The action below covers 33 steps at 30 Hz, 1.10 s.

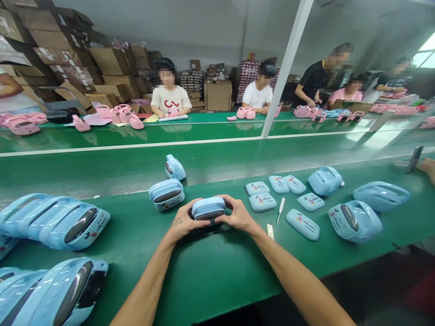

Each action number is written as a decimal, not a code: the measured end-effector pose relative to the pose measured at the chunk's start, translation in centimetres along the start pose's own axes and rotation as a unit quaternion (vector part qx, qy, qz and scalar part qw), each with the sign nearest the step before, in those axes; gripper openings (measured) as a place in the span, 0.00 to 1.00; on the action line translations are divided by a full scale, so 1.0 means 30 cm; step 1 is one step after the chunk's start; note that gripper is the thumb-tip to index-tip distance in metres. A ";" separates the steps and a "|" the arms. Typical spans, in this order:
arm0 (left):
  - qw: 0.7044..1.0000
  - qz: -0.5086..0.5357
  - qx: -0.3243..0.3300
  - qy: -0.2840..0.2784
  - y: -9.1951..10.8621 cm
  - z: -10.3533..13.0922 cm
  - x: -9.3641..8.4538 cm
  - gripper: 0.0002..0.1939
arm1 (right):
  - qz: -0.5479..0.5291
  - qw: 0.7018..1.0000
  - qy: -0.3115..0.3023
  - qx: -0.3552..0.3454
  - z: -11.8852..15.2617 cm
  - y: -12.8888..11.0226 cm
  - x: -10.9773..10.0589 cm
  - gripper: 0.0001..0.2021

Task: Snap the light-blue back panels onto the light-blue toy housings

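A light blue plastic case (208, 208) with a dark front panel is held just over the green table (217, 276). My left hand (185, 221) grips its left side, and my right hand (238, 215) grips its right side, with both thumbs at the front edge. Another blue case (166, 194) stands close beyond my left hand, and a smaller one (175, 167) sits behind that. To the right of my right hand lie several flat blue printed covers (263, 202), a white screwdriver (281, 210) and a small pale strip (270, 232).
Rows of blue cases (50, 222) fill the left side. More blue cases (355, 221) stand at the right, near another person's hand (427, 168). Across the green conveyor (136, 163), people sit or stand among pink cases (246, 113). A white post (287, 68) rises beyond.
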State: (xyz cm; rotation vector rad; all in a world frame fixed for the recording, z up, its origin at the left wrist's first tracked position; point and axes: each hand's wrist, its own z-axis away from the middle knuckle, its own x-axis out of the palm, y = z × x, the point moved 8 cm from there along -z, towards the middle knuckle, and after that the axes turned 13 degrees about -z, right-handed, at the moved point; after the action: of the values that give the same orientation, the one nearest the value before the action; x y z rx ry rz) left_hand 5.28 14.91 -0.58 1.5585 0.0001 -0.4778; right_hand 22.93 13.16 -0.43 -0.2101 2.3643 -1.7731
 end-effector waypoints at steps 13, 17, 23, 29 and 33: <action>0.983 0.101 0.035 0.147 -0.075 -0.016 -0.078 0.19 | 0.110 0.969 0.218 0.043 -0.227 0.054 -0.241 0.27; 0.988 0.045 0.051 0.136 -0.074 -0.011 -0.066 0.13 | 0.191 0.935 0.296 0.047 -0.373 0.063 -0.354 0.26; 0.987 -0.028 0.073 0.139 -0.072 -0.007 -0.065 0.09 | 0.254 0.918 0.306 -0.001 -0.389 0.019 -0.362 0.27; 0.979 -0.100 0.080 0.156 -0.095 0.020 -0.042 0.10 | 0.252 0.941 0.149 -0.170 -0.470 -0.145 0.085 0.17; 0.976 -0.111 0.089 0.166 -0.129 0.022 -0.041 0.09 | 0.309 0.881 -0.176 -0.314 -0.435 -0.280 0.725 0.25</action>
State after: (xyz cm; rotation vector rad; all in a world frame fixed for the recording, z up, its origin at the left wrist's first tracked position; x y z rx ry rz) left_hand 2.84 14.88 -3.88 1.8092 0.4021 -0.3949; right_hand -1.15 18.28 9.94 0.1277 2.2798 -0.6010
